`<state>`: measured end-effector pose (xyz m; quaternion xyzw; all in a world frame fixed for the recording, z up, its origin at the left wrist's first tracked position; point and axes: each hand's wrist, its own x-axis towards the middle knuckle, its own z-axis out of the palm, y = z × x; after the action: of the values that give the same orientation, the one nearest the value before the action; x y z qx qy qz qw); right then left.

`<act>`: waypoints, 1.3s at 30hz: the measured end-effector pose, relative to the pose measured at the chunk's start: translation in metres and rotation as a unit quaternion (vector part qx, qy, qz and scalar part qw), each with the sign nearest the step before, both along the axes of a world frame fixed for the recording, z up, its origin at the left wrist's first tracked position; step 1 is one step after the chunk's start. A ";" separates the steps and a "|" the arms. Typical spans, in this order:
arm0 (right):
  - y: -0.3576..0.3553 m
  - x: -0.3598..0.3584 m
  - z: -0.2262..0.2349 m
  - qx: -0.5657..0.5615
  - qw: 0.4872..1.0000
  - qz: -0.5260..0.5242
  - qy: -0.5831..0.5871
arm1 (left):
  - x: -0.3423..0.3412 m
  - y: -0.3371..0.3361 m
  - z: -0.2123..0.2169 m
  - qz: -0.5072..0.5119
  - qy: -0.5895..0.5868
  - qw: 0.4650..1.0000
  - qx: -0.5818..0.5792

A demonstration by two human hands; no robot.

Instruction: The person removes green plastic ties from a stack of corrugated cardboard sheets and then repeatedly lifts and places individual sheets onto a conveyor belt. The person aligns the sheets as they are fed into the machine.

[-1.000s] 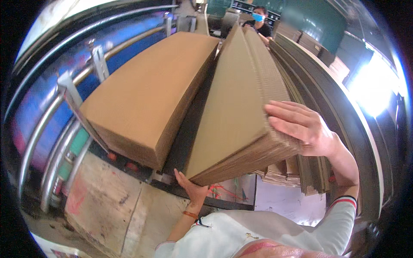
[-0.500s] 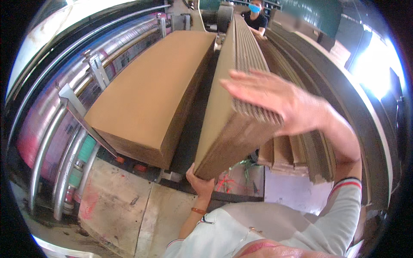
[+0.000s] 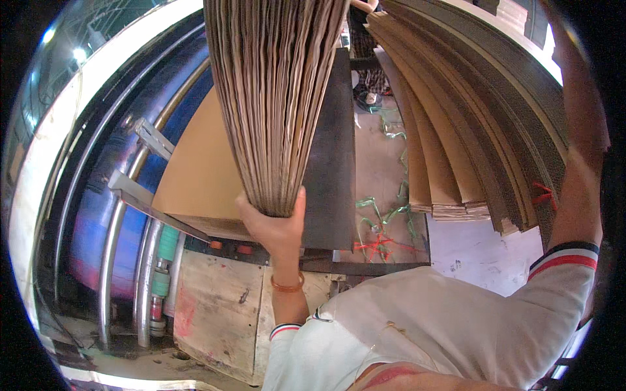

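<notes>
A thick stack of cardboard sheets stands on edge in front of me, its many layered edges facing me, and its top runs out of the picture. My left hand is closed around the stack's lower end, with the thumb on its right side and the fingers on its left. Behind and to the left lies a flat brown cardboard pile, partly covered by the held stack. My right arm reaches up along the right rim. The right hand itself is beyond the picture's edge.
A machine with long metal rollers and a metal bracket borders the left. A dark flat surface lies right of the stack. Bent cardboard sheets lean at the right. Green strapping litters the floor; a person is partly visible beyond.
The held stack has swung left and tipped up, now overlapping the flat pile. My right hand has left its near end and gone out of view upward. My left hand keeps its hold.
</notes>
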<state>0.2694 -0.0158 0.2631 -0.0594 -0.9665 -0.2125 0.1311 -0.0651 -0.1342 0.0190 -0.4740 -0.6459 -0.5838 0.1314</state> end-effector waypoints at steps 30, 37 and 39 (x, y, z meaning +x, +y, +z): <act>0.044 -0.298 -0.381 -0.181 0.905 0.173 0.345 | -0.327 -0.007 -0.035 0.322 0.415 0.779 -0.343; 0.031 -0.371 -0.392 -0.214 0.887 0.232 0.336 | -0.308 -0.148 -0.059 0.284 0.294 0.862 -0.301; 0.029 -0.372 -0.385 -0.270 0.874 0.254 0.313 | -0.296 -0.182 -0.086 0.280 0.240 0.876 -0.310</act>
<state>-0.1022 0.0133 -0.1223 0.0915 -0.8766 0.1275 0.4548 -0.3612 -0.3164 -0.0665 -0.4160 -0.8478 -0.1609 0.2869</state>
